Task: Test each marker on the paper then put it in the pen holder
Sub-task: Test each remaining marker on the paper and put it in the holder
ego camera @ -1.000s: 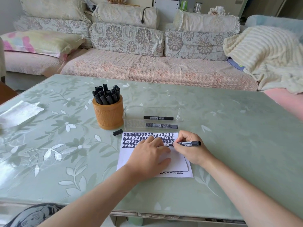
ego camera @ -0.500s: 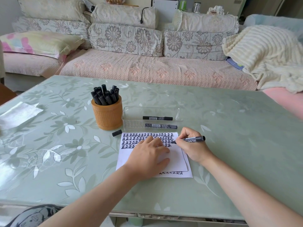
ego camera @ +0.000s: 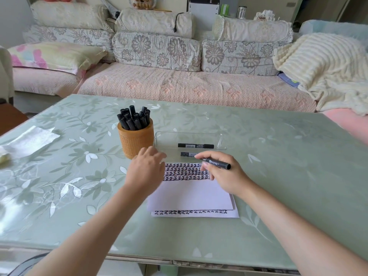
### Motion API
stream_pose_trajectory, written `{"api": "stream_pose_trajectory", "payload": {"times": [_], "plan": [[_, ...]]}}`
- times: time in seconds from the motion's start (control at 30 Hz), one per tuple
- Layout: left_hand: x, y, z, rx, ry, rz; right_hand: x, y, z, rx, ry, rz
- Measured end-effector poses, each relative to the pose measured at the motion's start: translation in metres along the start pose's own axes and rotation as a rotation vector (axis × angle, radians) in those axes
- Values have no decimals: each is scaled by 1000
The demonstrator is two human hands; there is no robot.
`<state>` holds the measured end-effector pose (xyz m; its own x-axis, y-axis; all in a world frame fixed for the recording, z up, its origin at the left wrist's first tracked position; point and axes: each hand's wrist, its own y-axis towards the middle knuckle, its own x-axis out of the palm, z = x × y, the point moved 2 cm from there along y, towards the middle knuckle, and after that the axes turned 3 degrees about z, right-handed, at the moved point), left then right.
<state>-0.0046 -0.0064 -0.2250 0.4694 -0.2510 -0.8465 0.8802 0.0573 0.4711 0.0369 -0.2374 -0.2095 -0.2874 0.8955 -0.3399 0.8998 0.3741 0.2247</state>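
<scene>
Marker (ego camera: 216, 163): slim black barrel, off the counter (ego camera: 278, 176), over the paper's top right corner at about 1 o'clock from the sheet's centre. Its butt end points to 4 o'clock. The tip is hidden behind the hand, so I cannot tell whether it is capped. Pen holder (ego camera: 135, 142): woven orange cup at 10 o'clock from the paper, packed with upright black markers (ego camera: 135, 118). Left hand (ego camera: 147, 170): over the counter between holder and sheet, fingers loosely extended toward 12 o'clock, nothing seen in them; slightly blurred. Paper (ego camera: 191, 194): rows of black test marks across the top, lower part blank, a second marked sheet showing beneath. Clear tray (ego camera: 222, 139): at 12 o'clock of the paper, two markers (ego camera: 196, 145) lying flat inside. Right hand (ego camera: 225, 176): fingers (ego camera: 213, 155) pinch the marker near its front half. Judgement: light, rigid, smooth plastic, likely to roll on the glossy counter. Grip mid-barrel and enter the crowded holder vertically, into a gap.
</scene>
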Motion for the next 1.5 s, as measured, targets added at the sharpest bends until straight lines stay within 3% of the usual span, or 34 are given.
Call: {"api": "stream_pose_trajectory", "payload": {"times": [0.1,0.23,0.37,0.53,0.73,0.87,1.33,1.5], "plan": [[-3,1,-23,-115,75,-37,10,3,-4,-9,-52,-114],[-2,-3,-39,-181,107,-135,22,7,-13,105,92,-186],[-4,-3,-45,-201,100,-151,27,11,-18,70,47,-176],[-18,-2,-43,-261,-77,-76,30,16,-22,-24,-158,-110],[-30,-5,-31,-78,-204,9,34,21,-25,-30,-389,49],[-30,-6,-29,-12,-251,8,35,22,-25,-95,-545,67],[-29,-9,-7,149,-355,-85,43,18,-27,-113,-544,-50],[-31,-11,-6,200,-364,-90,42,18,-31,-70,-567,-18]]}}
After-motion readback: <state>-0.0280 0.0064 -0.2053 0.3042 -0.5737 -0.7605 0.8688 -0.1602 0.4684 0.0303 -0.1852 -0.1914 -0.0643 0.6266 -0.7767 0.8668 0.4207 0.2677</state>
